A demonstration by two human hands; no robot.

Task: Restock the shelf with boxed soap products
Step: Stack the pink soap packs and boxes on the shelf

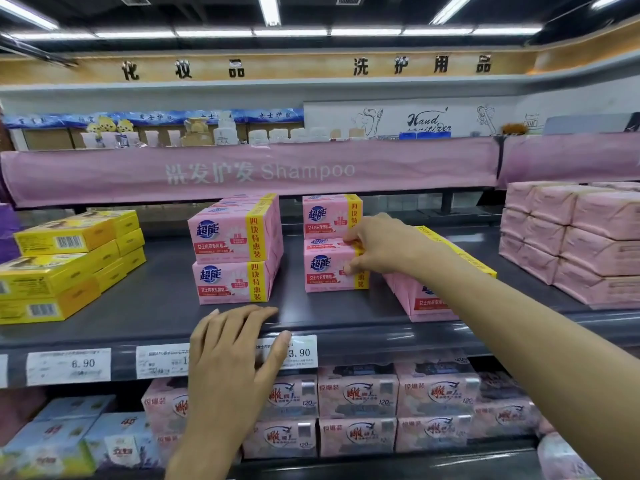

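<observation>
2 pink soap boxes (333, 237) stand stacked in the middle of the grey shelf (156, 299). The right hand (381, 247) has its fingers curled & clamped on the right end of the lower box (327, 268), w/ thumb below. A 2nd stack (235, 251) of 2 is just to the left. The left hand (232, 344) rests on the shelf front edge, fingers straight & slightly apart, over the price tags (69, 365). The yellow boxes (69, 265) are at far left.

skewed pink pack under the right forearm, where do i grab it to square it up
Grip the skewed pink pack by its near labelled end, across its two long sides, coming from the front. That end sits near the shelf edge with bare shelf on its left; the right forearm covers the rest.
</observation>
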